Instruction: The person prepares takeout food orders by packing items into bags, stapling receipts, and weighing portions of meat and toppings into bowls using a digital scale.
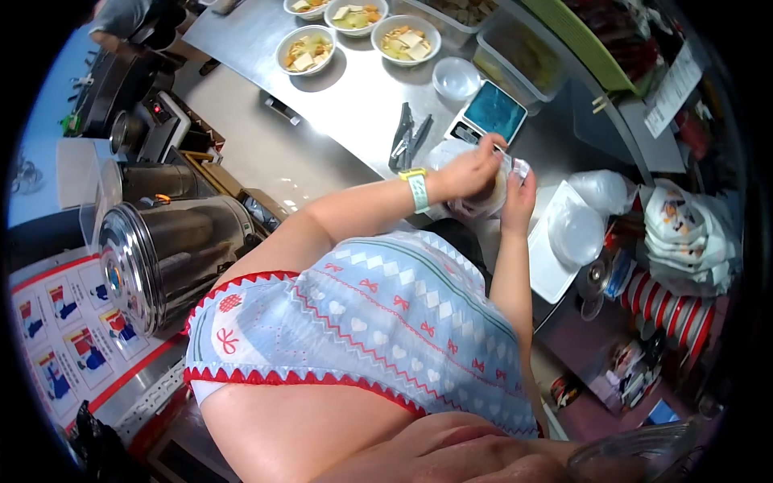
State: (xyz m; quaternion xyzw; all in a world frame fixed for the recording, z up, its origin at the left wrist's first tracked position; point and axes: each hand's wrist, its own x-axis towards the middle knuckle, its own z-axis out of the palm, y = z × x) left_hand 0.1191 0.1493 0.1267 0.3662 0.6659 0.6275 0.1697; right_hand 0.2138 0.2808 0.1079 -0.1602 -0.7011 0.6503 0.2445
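Note:
Both hands meet over the metal counter's edge at a clear plastic bag (473,200) with something pale inside that I cannot make out. My left hand (473,171), with a watch at its wrist, has its fingers closed on the upper part of the bag. On the opposite side, my right hand (519,197) pinches the bag's crumpled rim between thumb and fingers. Just beyond them lies a small scale (493,111) with a blue top. Black tongs (409,137) rest left of the bag, and a clear empty bowl (456,79) stands beside the scale.
Several white bowls (306,50) of cut food stand at the far counter. Clear tubs (519,60) of food are behind the scale. A white tray (549,270) with stacked plastic lids (573,233) sits right. Left is a large steel pot (193,249); another person's arm (109,39) shows far left.

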